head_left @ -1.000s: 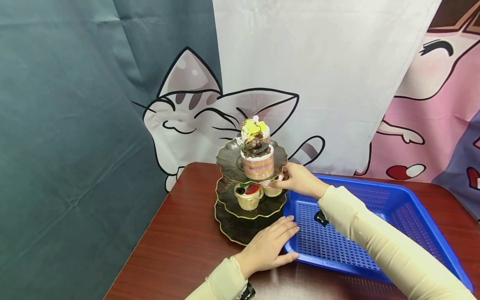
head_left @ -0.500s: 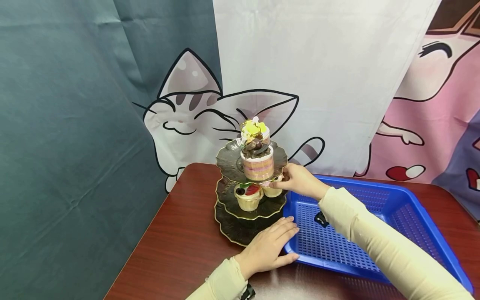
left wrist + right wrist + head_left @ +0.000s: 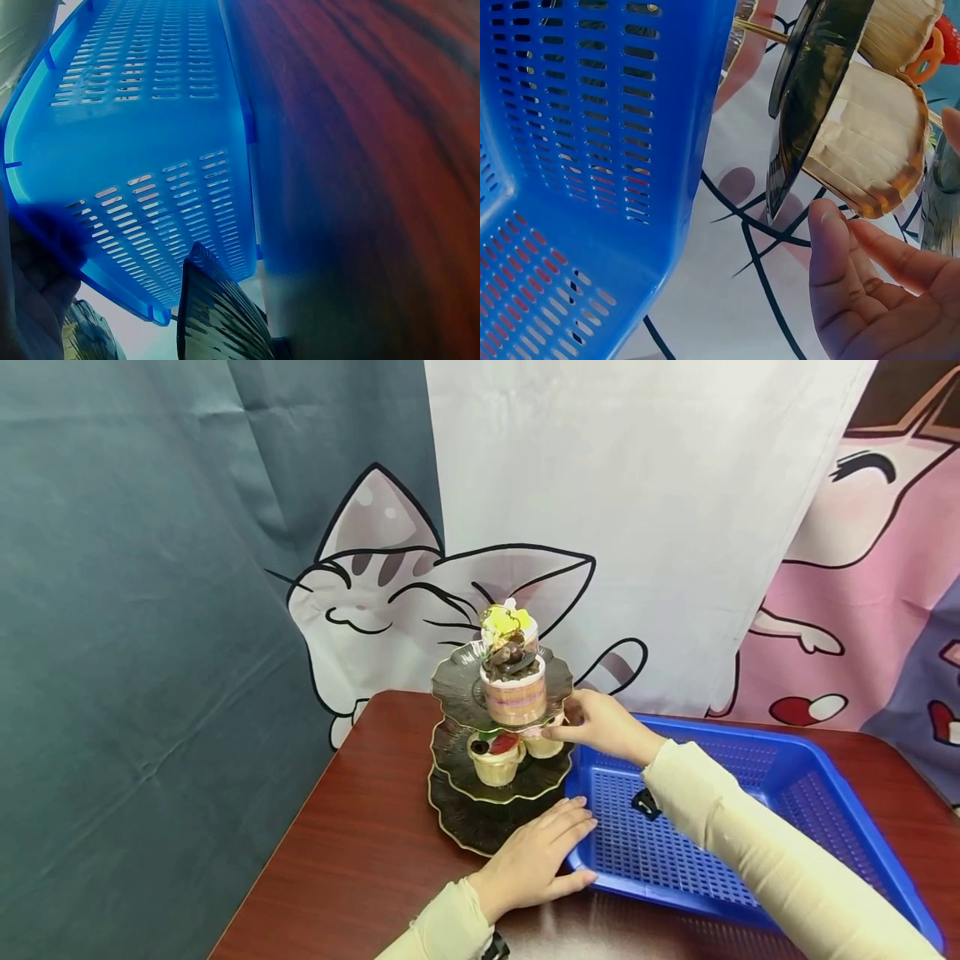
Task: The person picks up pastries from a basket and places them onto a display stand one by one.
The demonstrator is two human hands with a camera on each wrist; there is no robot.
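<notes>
A three-tier dark stand with gold edges (image 3: 461, 822) stands on the table. On its middle tier, my right hand (image 3: 611, 727) holds a cupcake (image 3: 874, 139) loosely, thumb in front and fingers at its outer side; the upper tier hides part of it. Beside it sits another cupcake (image 3: 497, 767) with a red and dark topping. The top tier bears a layered cake cup (image 3: 516, 702) with chocolate topping, and behind it a yellow-topped one (image 3: 506, 622). My left hand (image 3: 532, 860) lies with extended fingers on the near left corner of a blue basket (image 3: 675, 902).
The blue perforated basket stands right of the tiered stand, close against it, with a small black object (image 3: 645, 803) inside. A reddish-brown wooden table (image 3: 337, 852) carries everything. Printed cloth curtains (image 3: 660, 510) hang directly behind the table's far edge.
The head view has tilted up slightly, so everything appears a little lower. My right hand has drawn back very slightly at the cupcake; my left hand stays on the basket corner.
</notes>
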